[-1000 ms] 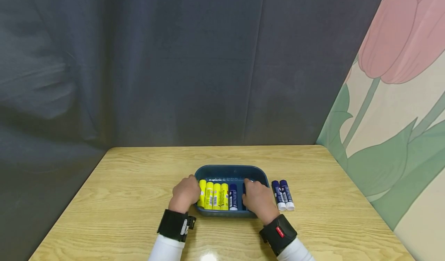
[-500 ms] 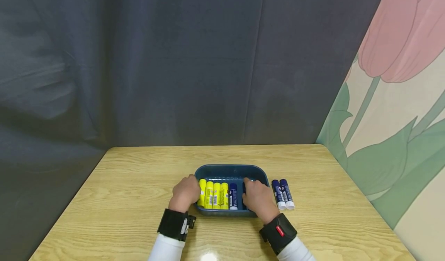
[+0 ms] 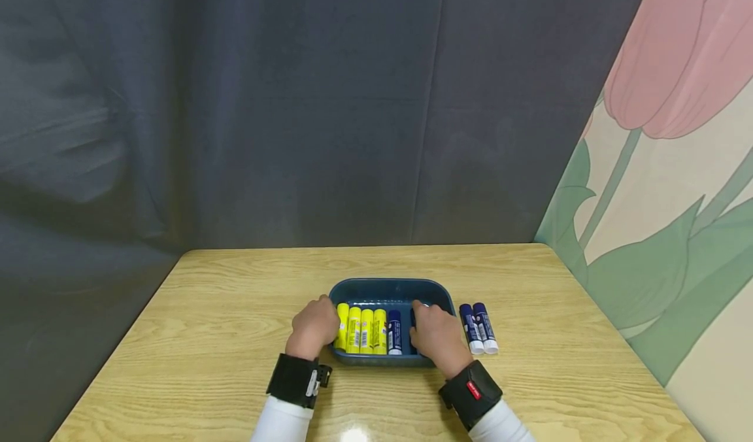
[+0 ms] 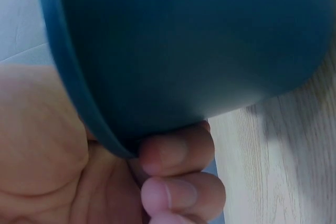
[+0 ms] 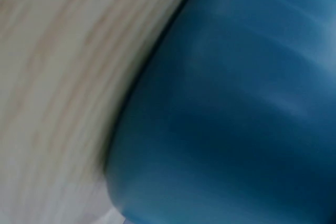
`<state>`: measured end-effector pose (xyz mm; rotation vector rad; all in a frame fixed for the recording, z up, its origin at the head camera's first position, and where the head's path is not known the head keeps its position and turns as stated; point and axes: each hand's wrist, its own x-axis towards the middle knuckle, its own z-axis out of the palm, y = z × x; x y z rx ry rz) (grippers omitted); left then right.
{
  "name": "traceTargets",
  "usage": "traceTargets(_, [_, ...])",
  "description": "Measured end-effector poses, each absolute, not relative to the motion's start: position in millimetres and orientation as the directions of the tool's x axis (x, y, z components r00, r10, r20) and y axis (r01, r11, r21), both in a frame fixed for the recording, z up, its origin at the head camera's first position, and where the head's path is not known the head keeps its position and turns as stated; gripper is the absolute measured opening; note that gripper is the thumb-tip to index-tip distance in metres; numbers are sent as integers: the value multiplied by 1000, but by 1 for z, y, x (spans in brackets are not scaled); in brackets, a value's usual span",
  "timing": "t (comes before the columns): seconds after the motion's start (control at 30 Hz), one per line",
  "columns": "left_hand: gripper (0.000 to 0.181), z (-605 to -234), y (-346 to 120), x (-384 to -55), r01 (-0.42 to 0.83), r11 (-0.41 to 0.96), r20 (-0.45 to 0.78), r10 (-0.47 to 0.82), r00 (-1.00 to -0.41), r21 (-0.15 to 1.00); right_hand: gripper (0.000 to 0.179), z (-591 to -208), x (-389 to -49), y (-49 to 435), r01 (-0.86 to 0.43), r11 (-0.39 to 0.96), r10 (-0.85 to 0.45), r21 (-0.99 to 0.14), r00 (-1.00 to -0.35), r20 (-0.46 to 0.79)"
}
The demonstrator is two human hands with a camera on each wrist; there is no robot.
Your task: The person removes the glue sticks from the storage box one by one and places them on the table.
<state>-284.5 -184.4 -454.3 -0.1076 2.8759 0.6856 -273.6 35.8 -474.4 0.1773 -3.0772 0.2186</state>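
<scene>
A dark blue rectangular tray lies on the table, holding several yellow glue sticks in a row with a blue glue stick beside them. My left hand grips the tray's left rim; in the left wrist view its curled fingers bend under the tray's edge. Inside the tray's right part, my right hand reaches down with curled fingers around another blue glue stick, mostly hidden beneath the hand. The right wrist view has only the tray's outer wall and the tabletop, without the fingers.
Two blue glue sticks with white ends lie side by side on the wooden table, just right of the tray. A dark curtain hangs behind the table. A flower-painted wall stands at the right.
</scene>
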Motion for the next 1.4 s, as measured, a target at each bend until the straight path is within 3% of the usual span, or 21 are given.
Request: traceTargets(1.4, [33,-453,-185,-283,-107,890,-183,-27,-983,443,52,-467,-270,41,-141,940,-108,-309,-987,122])
